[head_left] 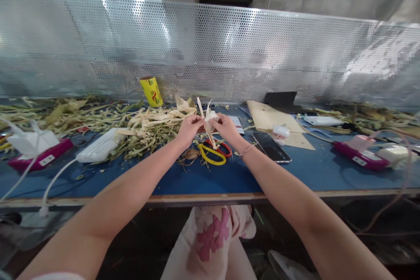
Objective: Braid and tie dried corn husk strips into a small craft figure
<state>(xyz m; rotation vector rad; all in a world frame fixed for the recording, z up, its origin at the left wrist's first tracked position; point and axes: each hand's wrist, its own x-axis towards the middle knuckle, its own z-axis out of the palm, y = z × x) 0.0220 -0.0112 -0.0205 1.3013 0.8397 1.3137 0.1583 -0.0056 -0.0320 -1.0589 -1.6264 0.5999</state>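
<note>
Between my two hands, above the blue tabletop, is a pale dried husk piece with thin tips sticking up. My left hand pinches it from the left, fingertips closed. From the other side my right hand also has its fingers closed on it, partly hiding the husk. Just below lie scissors with one yellow and one red handle loop; their blades are hidden. A small brown tangle of fibre rests left of the scissors. Dried husk strips are heaped beside my left hand.
Behind the table stands a perforated metal screen with a yellow cup before it. Rightward are a phone, brown cardboard and a purple power strip. Leftward, a white power strip and another purple one trail cables.
</note>
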